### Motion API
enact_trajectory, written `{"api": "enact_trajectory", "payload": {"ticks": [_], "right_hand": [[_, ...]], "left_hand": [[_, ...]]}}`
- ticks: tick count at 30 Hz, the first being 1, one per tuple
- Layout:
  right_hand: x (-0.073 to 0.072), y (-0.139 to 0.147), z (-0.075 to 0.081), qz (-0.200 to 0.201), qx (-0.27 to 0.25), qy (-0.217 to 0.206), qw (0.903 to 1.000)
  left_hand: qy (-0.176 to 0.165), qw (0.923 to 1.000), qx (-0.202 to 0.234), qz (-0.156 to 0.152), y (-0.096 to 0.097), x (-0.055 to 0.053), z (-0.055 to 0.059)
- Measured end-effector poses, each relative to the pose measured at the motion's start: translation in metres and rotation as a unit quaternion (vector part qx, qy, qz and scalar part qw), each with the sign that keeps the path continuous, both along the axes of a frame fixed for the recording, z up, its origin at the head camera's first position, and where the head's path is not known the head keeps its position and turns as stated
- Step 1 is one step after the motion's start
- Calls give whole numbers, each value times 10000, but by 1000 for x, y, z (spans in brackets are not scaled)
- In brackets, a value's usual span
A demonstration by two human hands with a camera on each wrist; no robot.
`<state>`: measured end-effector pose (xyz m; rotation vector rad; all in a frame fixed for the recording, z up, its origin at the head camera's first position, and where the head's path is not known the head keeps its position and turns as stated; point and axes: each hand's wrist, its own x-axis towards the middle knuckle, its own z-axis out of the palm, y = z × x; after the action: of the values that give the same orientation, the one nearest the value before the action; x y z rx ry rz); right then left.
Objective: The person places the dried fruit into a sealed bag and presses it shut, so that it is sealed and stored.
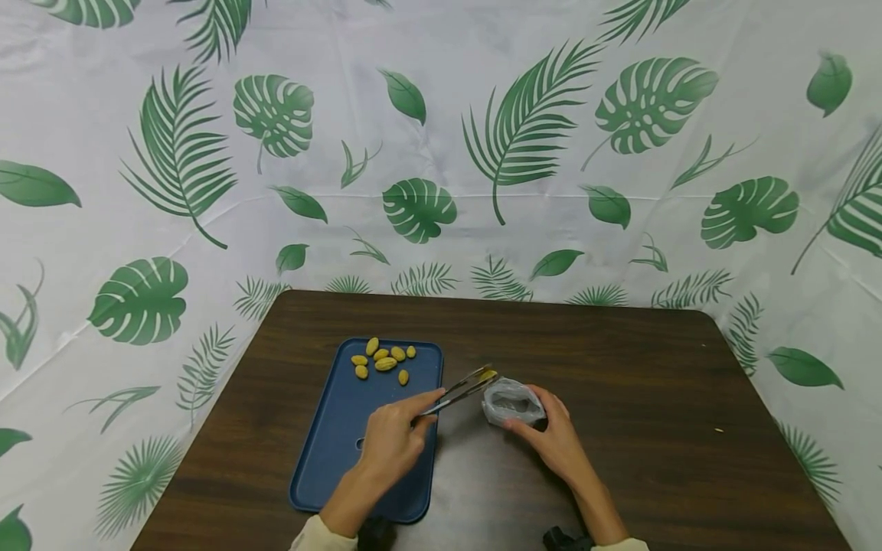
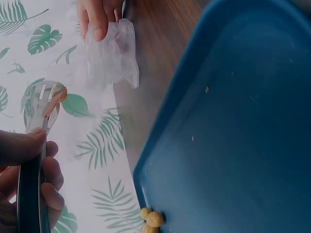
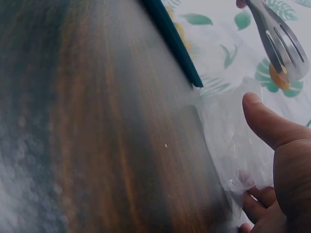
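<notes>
My left hand (image 1: 396, 438) grips metal tongs (image 1: 460, 392) with slotted ends, seen close up in the left wrist view. Between the tong tips a small yellow-brown nut-like piece (image 3: 279, 76) is pinched. A clear plastic bag (image 1: 513, 401), its mouth spread, is held by my right hand (image 1: 554, 436) with thumb and fingers on either side. The tong tips are just left of the bag's mouth, above the table. Several more yellow nut-like pieces (image 1: 386, 364) lie at the far end of a blue tray (image 1: 324, 451), under and beyond my left hand.
The tray lies on the left part of a dark wooden table (image 1: 661, 383). A small yellow scrap (image 1: 719, 430) lies on the table at the right. Behind the table hangs a white cloth (image 1: 441, 153) with green leaf prints. Tiny crumbs (image 2: 193, 138) dot the tray.
</notes>
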<state>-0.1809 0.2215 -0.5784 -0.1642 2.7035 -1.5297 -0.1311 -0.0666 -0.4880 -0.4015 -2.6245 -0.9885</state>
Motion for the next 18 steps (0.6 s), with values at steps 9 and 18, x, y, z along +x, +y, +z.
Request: {"api": "enact_trajectory", "payload": {"ticks": [9, 18], "right_hand": [[-1, 0, 0, -12, 70, -26, 10000], [-2, 1, -1, -23, 48, 24, 10000]], "left_hand": [[-48, 9997, 11, -228, 9, -1, 0], [57, 9995, -44, -318, 17, -2, -4]]}}
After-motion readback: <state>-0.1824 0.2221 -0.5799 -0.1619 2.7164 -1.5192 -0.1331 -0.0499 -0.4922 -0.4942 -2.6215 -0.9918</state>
